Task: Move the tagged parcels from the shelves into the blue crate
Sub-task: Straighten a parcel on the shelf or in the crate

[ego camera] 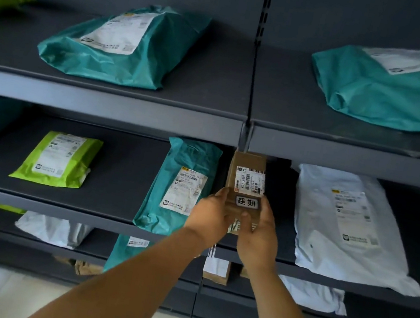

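At the front edge of the middle shelf [111,219], both hands, left [212,214] and right [257,235], grip a small tagged cardboard box [244,183], label upward, likely to lift it out.

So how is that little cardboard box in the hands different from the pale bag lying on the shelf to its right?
The cardboard box is brown and stiff; the pale bag is soft, crinkled plastic. The box is much smaller. It is gripped by the left hand and the right hand, while the bag lies flat on the shelf. Only the box carries an extra tag with two bold characters. Both bear a white shipping label.
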